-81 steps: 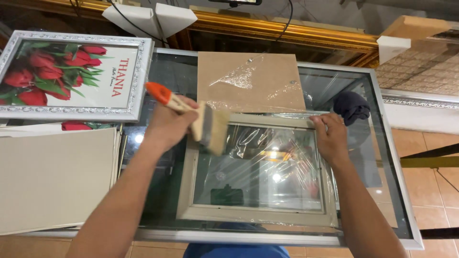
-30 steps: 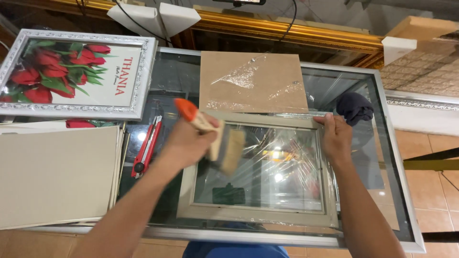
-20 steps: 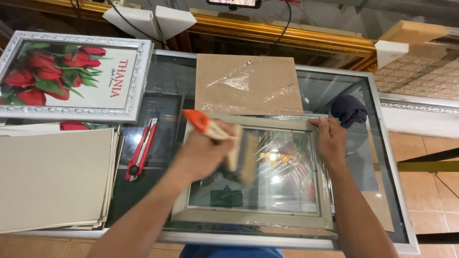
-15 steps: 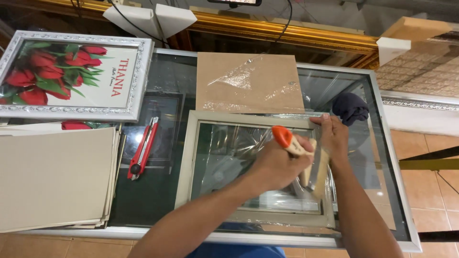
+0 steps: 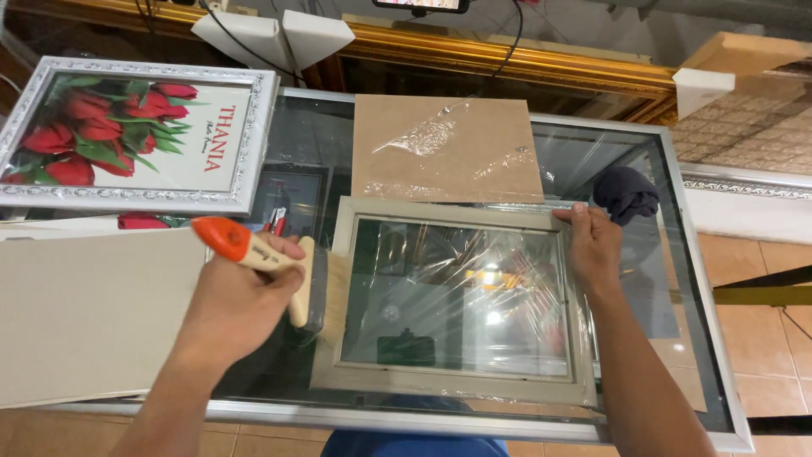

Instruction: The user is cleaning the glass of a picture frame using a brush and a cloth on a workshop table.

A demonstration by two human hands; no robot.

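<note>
Evidently dusting is under way: the left hand (image 5: 233, 309) grips an orange-handled paintbrush (image 5: 279, 269), bristles at the nine o'clock rail of the beige picture frame (image 5: 461, 300) lying centre on the glass table (image 5: 689, 279). The right hand (image 5: 595, 245) pins its two o'clock corner. Next probably calls for another light sweep across the pane. At ten o'clock sits a silver-framed tulip print (image 5: 135, 135); at twelve, a plastic-wrapped brown backing board (image 5: 446, 148).
</note>
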